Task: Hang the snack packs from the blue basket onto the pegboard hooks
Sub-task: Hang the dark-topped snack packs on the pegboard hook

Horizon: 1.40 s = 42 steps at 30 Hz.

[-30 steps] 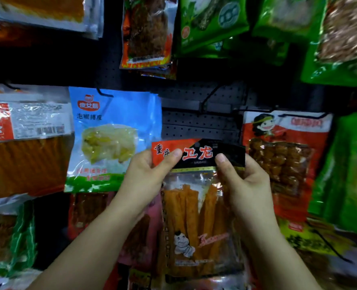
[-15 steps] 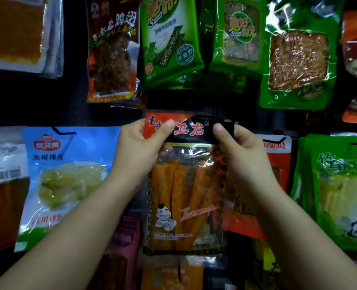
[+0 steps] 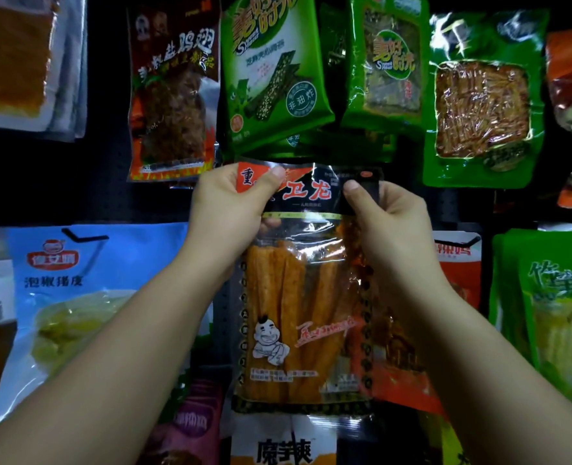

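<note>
Snack pack (image 3: 306,307) pinched at top corners: left hand (image 3: 225,213), right hand (image 3: 390,226).

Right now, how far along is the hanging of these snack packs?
Done: many packs already hang on the pegboard, such as the blue pack and green seaweed pack. In hand: the left hand and right hand pinch the orange stick pack by its top corners. Left: hooking it; the basket is out of view.
</note>
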Available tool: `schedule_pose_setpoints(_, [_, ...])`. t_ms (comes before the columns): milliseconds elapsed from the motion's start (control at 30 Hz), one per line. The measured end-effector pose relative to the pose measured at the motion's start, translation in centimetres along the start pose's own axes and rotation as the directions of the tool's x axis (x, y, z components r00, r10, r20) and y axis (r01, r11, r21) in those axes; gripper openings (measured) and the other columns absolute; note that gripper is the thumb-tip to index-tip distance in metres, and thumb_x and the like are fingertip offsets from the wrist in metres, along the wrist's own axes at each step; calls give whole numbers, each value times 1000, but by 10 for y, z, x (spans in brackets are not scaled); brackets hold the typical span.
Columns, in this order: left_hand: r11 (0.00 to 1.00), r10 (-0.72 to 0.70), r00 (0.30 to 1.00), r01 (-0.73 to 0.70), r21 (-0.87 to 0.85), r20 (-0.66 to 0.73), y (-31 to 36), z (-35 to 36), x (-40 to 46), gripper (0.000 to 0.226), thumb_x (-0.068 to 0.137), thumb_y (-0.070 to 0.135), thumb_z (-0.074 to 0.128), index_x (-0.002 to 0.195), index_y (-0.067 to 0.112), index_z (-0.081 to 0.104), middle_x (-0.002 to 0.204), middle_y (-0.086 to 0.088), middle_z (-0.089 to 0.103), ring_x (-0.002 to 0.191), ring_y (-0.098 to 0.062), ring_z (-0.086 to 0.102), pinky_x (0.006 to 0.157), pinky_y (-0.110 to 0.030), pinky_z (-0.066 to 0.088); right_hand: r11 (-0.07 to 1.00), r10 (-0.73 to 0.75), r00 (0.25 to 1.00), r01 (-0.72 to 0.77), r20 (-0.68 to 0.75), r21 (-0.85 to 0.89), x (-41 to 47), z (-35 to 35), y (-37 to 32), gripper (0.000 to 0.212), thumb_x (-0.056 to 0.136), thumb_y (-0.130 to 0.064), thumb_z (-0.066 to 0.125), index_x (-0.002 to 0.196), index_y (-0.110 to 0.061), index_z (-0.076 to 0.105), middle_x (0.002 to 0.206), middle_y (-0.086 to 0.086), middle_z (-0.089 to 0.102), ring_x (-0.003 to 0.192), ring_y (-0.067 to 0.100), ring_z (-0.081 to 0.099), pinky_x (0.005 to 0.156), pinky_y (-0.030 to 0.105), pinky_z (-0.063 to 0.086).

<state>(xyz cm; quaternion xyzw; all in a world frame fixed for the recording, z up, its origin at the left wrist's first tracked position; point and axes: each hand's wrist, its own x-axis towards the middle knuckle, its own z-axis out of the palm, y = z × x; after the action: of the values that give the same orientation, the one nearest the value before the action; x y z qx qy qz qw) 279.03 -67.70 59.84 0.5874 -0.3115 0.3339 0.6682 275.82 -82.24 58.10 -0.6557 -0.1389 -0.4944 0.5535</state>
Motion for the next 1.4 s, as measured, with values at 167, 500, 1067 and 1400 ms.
schedule_pose_setpoints(167, [999, 20, 999, -21, 34, 31, -3, 0, 2, 17, 88, 26, 64, 72, 18, 64, 74, -4, 68, 48, -4, 61, 40, -12, 43, 1000, 11, 1000, -12, -23, -9, -2, 0, 6, 31, 95, -28, 55, 71, -7, 60, 77, 21, 68, 77, 38, 66, 73, 56, 51])
schedule_pose_setpoints(500, [991, -126, 990, 123, 53, 57, -42, -4, -2, 8, 87, 28, 65, 83, 21, 66, 69, 4, 71, 51, -6, 65, 44, -15, 46, 993, 7, 1000, -5, 20, -120, -9, 5, 34, 35, 95, -34, 52, 93, -1, 62, 87, 24, 68, 82, 38, 65, 75, 56, 52])
schedule_pose_setpoints(1067, [942, -335, 934, 337, -6, -128, -155, 18, 38, 9, 85, 25, 68, 80, 20, 62, 81, -7, 73, 68, -13, 69, 67, -30, 56, 830, 558, 789, -524, 258, -192, -76, 0, 166, 22, 90, -31, 61, 89, -9, 62, 83, 22, 59, 73, 26, 55, 66, 38, 46])
schedule_pose_setpoints(1400, [860, -511, 843, 499, -112, -166, -195, 31, 62, 19, 81, 27, 73, 74, 13, 61, 88, -13, 72, 74, -22, 69, 75, -37, 57, 843, 520, 849, -494, 91, -214, -48, 18, 219, 23, 90, -20, 63, 70, -11, 56, 58, 2, 49, 58, 18, 46, 61, 31, 39])
